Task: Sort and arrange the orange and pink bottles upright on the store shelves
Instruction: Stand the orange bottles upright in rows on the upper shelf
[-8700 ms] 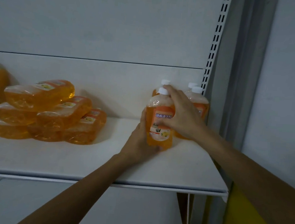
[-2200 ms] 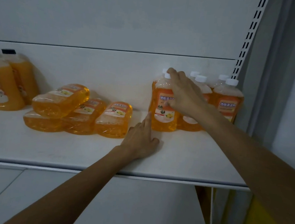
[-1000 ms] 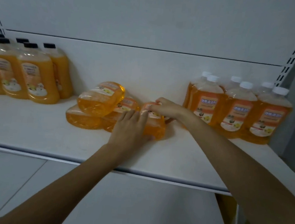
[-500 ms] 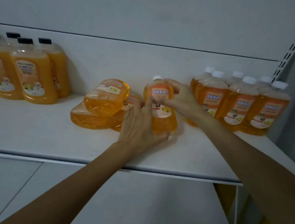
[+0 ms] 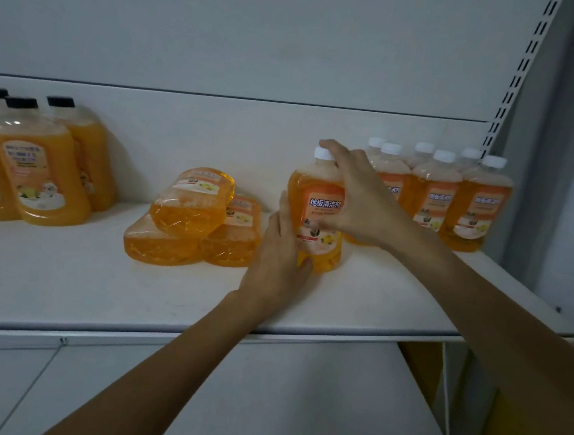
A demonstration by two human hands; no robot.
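Held item: orange floor-cleaner bottle, white cap, upright, label facing the camera. Its base is down at the white shelf, mid-shelf and slightly forward.

Left hand curls round the bottle's lower left side, thumb across the front near the base. Right hand grasps the shoulder from the right, index finger over the cap.

Just right, partly behind the right hand: upright white-capped bottles in two rows, next to the slotted upright. Just left: three lying bottles of the same kind, one stacked on two. Far left, well apart: larger black-capped orange bottles, upright. A lower shelf board sits beneath
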